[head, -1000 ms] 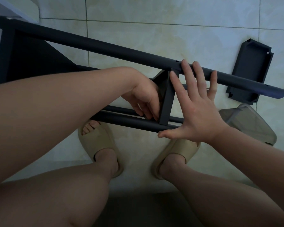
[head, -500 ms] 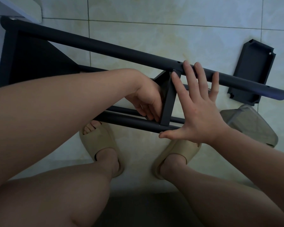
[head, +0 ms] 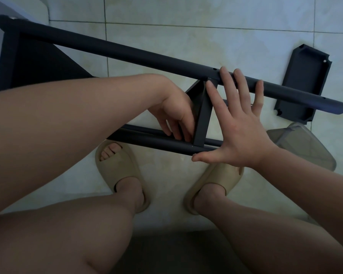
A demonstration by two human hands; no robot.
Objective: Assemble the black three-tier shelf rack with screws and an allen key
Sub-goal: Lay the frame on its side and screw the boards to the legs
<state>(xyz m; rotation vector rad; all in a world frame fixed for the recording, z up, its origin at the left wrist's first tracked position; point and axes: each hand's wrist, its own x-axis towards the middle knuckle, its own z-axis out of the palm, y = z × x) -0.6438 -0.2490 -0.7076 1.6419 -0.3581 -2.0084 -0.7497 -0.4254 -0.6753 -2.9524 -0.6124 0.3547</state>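
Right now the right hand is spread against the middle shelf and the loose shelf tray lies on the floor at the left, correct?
No. In the head view the loose shelf tray lies at the right; the right hand is spread against the middle shelf.

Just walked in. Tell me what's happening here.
A person is putting together a black rack lying on the floor. The right hand is spread flat, fingers on the far pole, thumb on the near pole, bracing the shelf between them. The left hand curls at that shelf's lower joint; what it holds is hidden. Another shelf panel lies loose nearby.
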